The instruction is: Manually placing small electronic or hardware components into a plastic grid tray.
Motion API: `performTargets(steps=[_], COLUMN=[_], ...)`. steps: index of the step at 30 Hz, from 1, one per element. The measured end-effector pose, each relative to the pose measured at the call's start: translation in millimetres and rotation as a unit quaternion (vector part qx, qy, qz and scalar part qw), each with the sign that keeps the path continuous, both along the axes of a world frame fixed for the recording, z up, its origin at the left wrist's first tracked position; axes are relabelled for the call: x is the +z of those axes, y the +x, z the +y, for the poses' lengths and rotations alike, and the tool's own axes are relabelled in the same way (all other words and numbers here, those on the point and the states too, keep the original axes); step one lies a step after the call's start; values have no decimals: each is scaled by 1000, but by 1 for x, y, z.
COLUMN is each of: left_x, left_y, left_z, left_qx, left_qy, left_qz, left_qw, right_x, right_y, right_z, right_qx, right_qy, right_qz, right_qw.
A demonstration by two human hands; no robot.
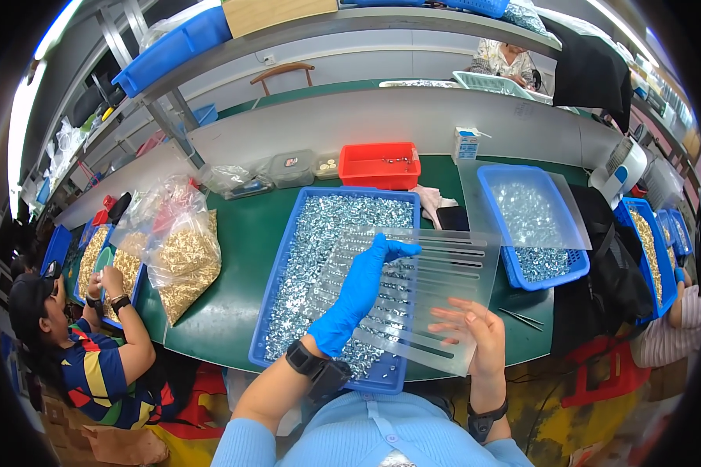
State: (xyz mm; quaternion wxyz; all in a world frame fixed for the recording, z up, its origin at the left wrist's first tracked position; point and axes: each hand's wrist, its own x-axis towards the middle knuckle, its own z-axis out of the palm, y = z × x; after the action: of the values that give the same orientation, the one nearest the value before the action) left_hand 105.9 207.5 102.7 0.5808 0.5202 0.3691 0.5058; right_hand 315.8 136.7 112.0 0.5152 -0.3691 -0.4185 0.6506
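Clear slotted plastic sheet [483, 284] over R part of blue rectangular plastic tray [382, 386] w/ small silvery metal pcs [319, 233]. Blue-gloved L hand [358, 292] over sheet, fingers pressed together; bare R hand [479, 331] at sheet's near-R edge, fingers spread, can't tell if pinching. Step prob. = positioning sheet over pcs; next move calls for steady R-edge support. Far: red plastic bin [378, 179]. R: thin metal tweezers [522, 318].

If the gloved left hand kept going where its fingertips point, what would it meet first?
Probably the blue basket, if the left hand clears the slotted sheet; depth is unclear.
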Motion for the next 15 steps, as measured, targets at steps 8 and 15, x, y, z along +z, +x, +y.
performTargets(steps=[8, 15], left_x=[-12, -16], left_y=[-11, -70], left_z=[-51, -82], left_qx=[-1, -29], left_qy=[288, 245], left_qz=[423, 445], left_qw=[859, 861], right_x=[2, 5], right_y=[-1, 1], right_z=[0, 4], right_qx=[2, 20], right_qy=[4, 4], right_qz=[-9, -10], right_qw=[1000, 1000])
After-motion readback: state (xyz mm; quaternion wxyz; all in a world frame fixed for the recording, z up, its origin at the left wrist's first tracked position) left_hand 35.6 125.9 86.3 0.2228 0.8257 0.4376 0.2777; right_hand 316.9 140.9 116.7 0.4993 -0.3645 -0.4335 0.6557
